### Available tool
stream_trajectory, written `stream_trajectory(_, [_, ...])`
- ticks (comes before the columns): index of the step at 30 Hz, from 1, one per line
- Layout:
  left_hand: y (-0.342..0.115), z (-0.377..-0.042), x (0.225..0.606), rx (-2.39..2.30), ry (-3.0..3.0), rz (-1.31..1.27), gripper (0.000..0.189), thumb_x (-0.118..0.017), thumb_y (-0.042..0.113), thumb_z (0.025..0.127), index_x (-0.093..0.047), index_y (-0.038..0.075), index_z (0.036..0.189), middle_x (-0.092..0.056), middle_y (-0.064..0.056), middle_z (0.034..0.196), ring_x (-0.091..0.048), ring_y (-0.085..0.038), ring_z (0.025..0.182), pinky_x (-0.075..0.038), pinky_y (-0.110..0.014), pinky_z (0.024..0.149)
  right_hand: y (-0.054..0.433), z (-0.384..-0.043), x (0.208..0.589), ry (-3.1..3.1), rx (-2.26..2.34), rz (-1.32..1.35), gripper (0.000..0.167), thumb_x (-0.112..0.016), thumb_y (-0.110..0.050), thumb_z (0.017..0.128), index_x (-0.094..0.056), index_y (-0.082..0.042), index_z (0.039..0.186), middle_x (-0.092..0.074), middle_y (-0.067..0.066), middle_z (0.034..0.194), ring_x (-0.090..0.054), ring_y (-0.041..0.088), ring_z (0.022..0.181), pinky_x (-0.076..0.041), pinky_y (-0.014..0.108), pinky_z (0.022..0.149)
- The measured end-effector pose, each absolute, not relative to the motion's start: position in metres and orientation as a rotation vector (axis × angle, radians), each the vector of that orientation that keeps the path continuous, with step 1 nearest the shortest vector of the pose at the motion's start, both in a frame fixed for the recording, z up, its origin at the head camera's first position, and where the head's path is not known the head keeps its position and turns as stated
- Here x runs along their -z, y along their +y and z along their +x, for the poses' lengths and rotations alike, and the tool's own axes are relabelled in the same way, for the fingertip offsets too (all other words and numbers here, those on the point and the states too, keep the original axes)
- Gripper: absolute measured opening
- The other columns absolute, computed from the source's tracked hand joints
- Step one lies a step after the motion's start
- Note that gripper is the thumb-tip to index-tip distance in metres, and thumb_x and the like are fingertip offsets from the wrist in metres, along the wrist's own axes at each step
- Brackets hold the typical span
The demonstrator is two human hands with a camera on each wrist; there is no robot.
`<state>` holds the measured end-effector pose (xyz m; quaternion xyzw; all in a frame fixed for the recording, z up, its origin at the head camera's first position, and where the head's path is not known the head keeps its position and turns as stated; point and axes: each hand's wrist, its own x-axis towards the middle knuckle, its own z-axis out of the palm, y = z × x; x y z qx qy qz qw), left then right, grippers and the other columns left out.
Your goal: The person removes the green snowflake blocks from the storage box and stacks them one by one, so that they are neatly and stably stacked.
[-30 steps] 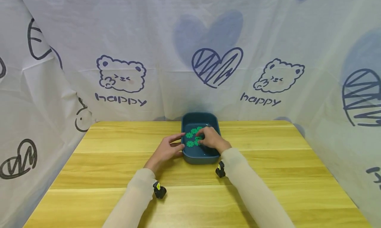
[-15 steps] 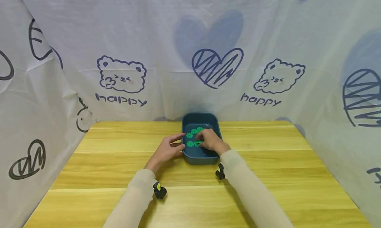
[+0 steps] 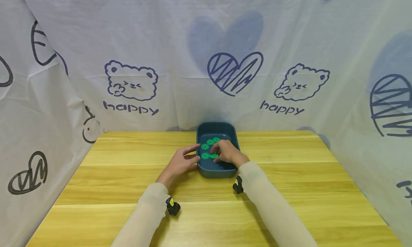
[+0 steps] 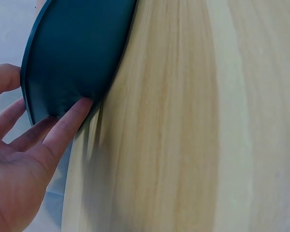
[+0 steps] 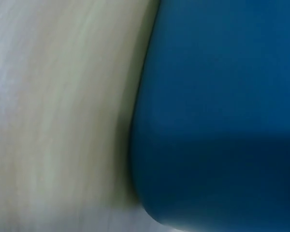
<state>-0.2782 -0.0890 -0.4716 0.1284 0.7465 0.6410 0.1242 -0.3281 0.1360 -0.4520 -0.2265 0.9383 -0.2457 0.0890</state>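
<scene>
A dark blue-green bin [image 3: 216, 173] stands at the far edge of the wooden table. Several green flower-shaped discs [image 3: 205, 156] lie flat on its floor in two short rows. My right hand [image 3: 227, 152] reaches inside from the right, thumb and index finger pinching one green flower-shaped disc [image 3: 213, 156] low over the floor, beside the front row's left disc. My left hand [image 3: 181, 161] touches the bin's left side with extended fingers. In the left wrist view those fingers [image 4: 70, 123] press the outer wall [image 4: 77, 48]. The right wrist view shows only the bin's outside [image 5: 217, 106], without the hand.
A white cloth [image 3: 186, 107] with printed bears and hearts hangs right behind the bin and along both sides. Bare wooden tabletop [image 3: 206, 214] spreads in front of the bin. A small black camera [image 3: 173, 206] sits on the left wrist, another [image 3: 238, 185] on the right.
The right hand has shifted slightly in the bin. A disc that stood tilted between its fingers half a second ago now lies nearly flat beside the front disc. The left hand has stayed still.
</scene>
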Motion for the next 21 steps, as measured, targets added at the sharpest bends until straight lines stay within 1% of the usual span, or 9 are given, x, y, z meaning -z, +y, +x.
stream_trajectory(6, [-0.0886,-0.2782,0.4718,-1.842,2.207,0.362,0.057,-0.06,0.007,0.102,-0.045,0.008,0.156,-0.038,-0.024,0.163,-0.051,-0.045,0.142,-0.057,-0.05,0.102,0.1355,-0.3277,0.4509,2.769,0.748,-0.633,0.032,-0.088,-0.008,0.081,-0.079,-0.009,0.111,-0.078,0.008,0.111,-0.071,0.022,0.098,-0.062,0.037,0.091])
stream_trajectory(13, [-0.0888,-0.2774,0.4712,-1.826,2.225,0.358,0.056,-0.061,0.008,0.102,-0.045,0.008,0.156,-0.039,-0.023,0.163,-0.051,-0.045,0.142,-0.058,-0.049,0.102,0.1362,-0.3258,0.4505,2.739,0.773,-0.639,0.023,-0.088,-0.007,0.079,-0.079,-0.01,0.1,-0.078,0.005,0.102,-0.069,0.017,0.091,-0.062,0.034,0.087])
stream_trajectory(18, [-0.089,-0.2772,0.4713,-1.826,2.221,0.359,0.057,-0.061,0.008,0.102,-0.044,0.007,0.156,-0.039,-0.023,0.163,-0.05,-0.045,0.142,-0.058,-0.048,0.102,0.137,-0.3263,0.4523,2.736,0.771,-0.645,0.024,-0.089,-0.009,0.079,-0.079,-0.01,0.102,-0.077,0.004,0.102,-0.067,0.015,0.089,-0.061,0.033,0.087])
stream_trajectory(21, [-0.0891,-0.2773,0.4714,-1.827,2.218,0.359,0.057,-0.061,0.008,0.102,-0.044,0.007,0.156,-0.039,-0.023,0.163,-0.05,-0.045,0.142,-0.058,-0.048,0.102,0.1372,-0.3263,0.4518,2.741,0.765,-0.662,0.023,-0.088,-0.009,0.08,-0.079,-0.01,0.101,-0.077,0.004,0.099,-0.067,0.014,0.087,-0.061,0.032,0.084])
